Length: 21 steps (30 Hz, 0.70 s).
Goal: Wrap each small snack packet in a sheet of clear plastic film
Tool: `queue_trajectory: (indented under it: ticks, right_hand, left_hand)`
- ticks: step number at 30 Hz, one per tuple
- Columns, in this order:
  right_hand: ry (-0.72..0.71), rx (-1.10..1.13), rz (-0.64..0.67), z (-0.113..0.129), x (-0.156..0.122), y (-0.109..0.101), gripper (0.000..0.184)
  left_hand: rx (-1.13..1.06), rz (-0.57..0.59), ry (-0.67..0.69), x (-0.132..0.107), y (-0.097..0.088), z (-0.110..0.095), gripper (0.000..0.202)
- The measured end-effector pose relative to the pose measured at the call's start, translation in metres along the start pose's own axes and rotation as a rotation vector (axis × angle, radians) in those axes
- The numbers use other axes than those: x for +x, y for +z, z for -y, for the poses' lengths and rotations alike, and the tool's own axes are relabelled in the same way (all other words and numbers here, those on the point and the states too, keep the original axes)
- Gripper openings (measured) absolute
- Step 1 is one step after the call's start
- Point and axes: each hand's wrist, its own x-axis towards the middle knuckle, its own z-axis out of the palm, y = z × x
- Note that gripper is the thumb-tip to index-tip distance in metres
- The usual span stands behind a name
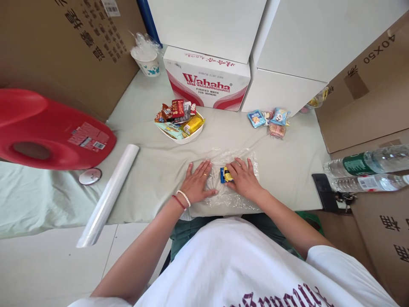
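A sheet of clear plastic film [236,197] lies crinkled on the cloth-covered table in front of me. On its middle rest small wrapped snacks, a blue packet [223,175] beside a yellow packet [227,174]. My left hand [197,181] is spread flat over the film's left edge, fingers apart and holding nothing. Over the right side of the packets is my right hand [243,177]. Its fingers are spread, with some touching or covering part of the yellow packet; whether they grip it is hard to make out.
A bowl [188,137] of wrapped snacks stands behind the film, with more snack packets [271,120] to its right. A film roll [108,196] and a red jug [54,132] are at left. Water bottles [367,164] and a phone [324,192] lie at right. A Wahaha box [207,81] stands behind.
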Motion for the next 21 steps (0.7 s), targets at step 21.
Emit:
queue_trajectory:
  ticks: [21]
  right_hand:
    - [-0.082,0.294,-0.039,-0.039,-0.152,0.016,0.042]
  left_hand:
    - [-0.205,0.038,0.264,-0.050,-0.016,0.027,0.081]
